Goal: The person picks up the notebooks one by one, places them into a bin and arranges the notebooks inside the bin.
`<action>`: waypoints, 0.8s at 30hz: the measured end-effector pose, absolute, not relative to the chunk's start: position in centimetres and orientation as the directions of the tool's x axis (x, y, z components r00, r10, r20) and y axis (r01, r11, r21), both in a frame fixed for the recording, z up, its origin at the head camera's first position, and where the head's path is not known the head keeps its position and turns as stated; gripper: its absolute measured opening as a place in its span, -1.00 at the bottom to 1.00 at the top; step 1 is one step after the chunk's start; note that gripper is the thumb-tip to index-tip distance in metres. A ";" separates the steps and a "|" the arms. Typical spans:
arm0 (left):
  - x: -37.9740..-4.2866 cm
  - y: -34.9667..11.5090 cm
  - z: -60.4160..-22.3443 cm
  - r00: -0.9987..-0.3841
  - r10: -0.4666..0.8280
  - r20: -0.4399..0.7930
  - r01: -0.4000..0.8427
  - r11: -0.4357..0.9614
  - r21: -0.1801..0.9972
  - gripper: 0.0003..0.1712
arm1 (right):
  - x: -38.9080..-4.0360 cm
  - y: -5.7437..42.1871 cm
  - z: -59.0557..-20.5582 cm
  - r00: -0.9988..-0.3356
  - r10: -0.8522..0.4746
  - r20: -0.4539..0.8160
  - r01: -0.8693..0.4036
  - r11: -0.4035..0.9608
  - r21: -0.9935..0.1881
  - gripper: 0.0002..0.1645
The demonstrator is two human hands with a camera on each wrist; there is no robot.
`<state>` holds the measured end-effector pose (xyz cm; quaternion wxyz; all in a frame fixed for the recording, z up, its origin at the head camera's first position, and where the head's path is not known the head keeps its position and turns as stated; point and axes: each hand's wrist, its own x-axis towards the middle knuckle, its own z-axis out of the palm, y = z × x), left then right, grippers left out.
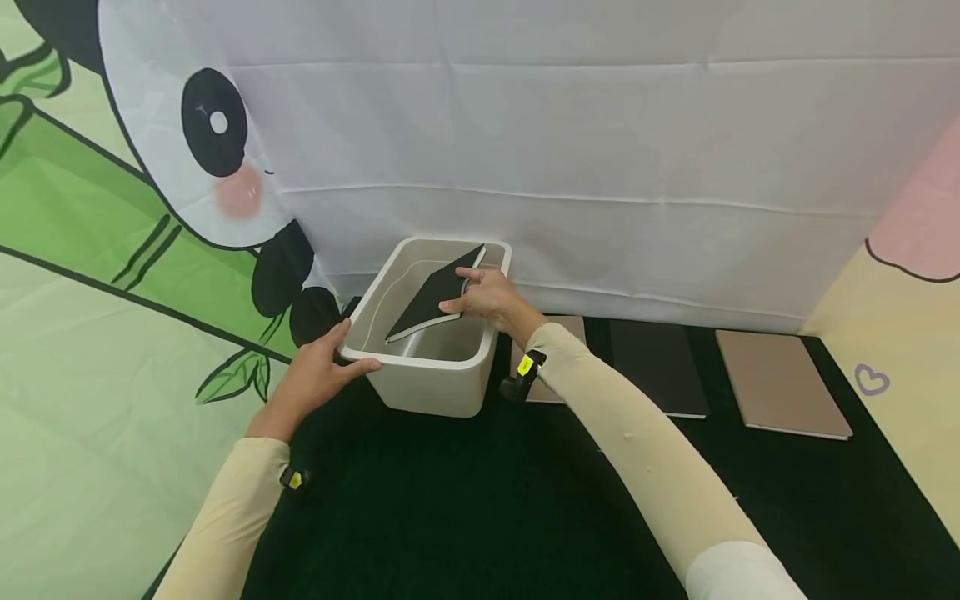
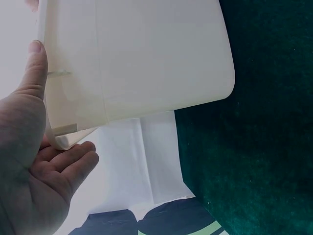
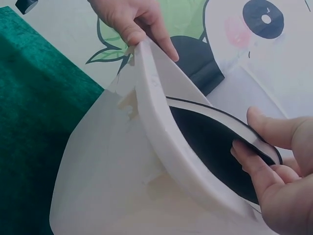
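Note:
A cream plastic bin (image 1: pixel 427 387) stands at the back of the dark green cloth, its mouth facing up. My left hand (image 1: pixel 318 375) grips its near left corner, the thumb along the rim and the fingers round the outside. In my right hand (image 1: pixel 491 298) a black notebook (image 1: pixel 429 302) is pinched by one edge between thumb and fingers. The notebook slants in the bin's mouth, partly below the rim. In the right wrist view, pale page edges of the notebook (image 3: pixel 210 144) show between dark covers; the bin wall hides its lower part.
Right of the bin, a beige notebook (image 1: pixel 573 327) lies partly behind my right forearm. Farther right are a black notebook (image 1: pixel 656 367) and another beige notebook (image 1: pixel 780 383), flat on the green cloth (image 1: pixel 487 508). A printed fabric backdrop (image 1: pixel 555 125) rises close behind.

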<state>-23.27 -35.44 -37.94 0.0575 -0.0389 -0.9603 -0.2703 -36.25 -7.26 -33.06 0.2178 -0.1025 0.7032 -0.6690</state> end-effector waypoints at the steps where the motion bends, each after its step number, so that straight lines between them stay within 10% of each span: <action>1: -23.3 -35.5 -37.9 -0.991 0.045 0.130 0.106 0.850 0.516 0.24 | -36.3 -7.3 -33.1 -0.884 -0.434 -0.175 0.152 0.089 -0.984 0.01; 24: -23.5 -35.3 -38.3 -0.992 0.054 0.114 0.106 0.851 0.515 0.26 | -35.3 -9.2 -34.1 -0.871 -0.437 -0.223 0.149 0.199 -0.969 -0.01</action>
